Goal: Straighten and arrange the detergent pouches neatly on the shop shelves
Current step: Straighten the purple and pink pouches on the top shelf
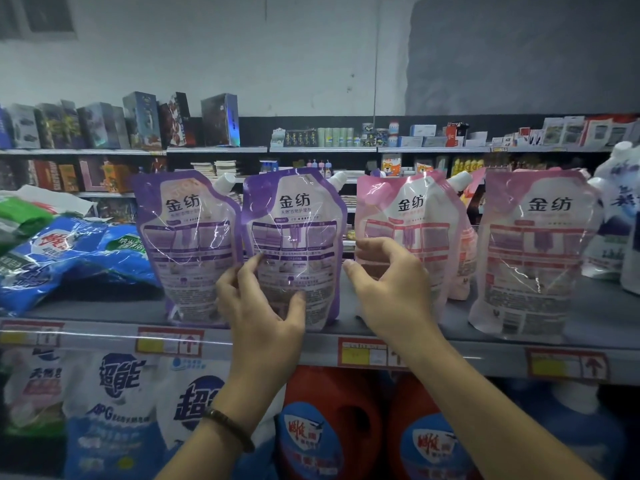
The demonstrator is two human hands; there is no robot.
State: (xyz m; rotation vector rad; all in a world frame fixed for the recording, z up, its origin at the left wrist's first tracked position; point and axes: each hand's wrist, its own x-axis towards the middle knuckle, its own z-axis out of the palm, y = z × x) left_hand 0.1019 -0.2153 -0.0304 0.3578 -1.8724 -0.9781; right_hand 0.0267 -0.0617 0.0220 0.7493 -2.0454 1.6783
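Four spouted detergent pouches stand upright in a row on the grey shelf. At the left is a purple pouch, with a second purple pouch slightly overlapping its right edge. To the right stand a pink pouch and another pink pouch. My left hand grips the second purple pouch at its lower left edge, thumb on the front. My right hand hovers in the gap between this pouch and the first pink one. Its fingers are loosely curled and its fingertips are at that pink pouch's left edge.
Blue detergent bags lie slumped at the shelf's left end. White and blue bottles stand at its right end. Price labels line the shelf front. Below are white bags and red jugs. Another stocked aisle stands behind.
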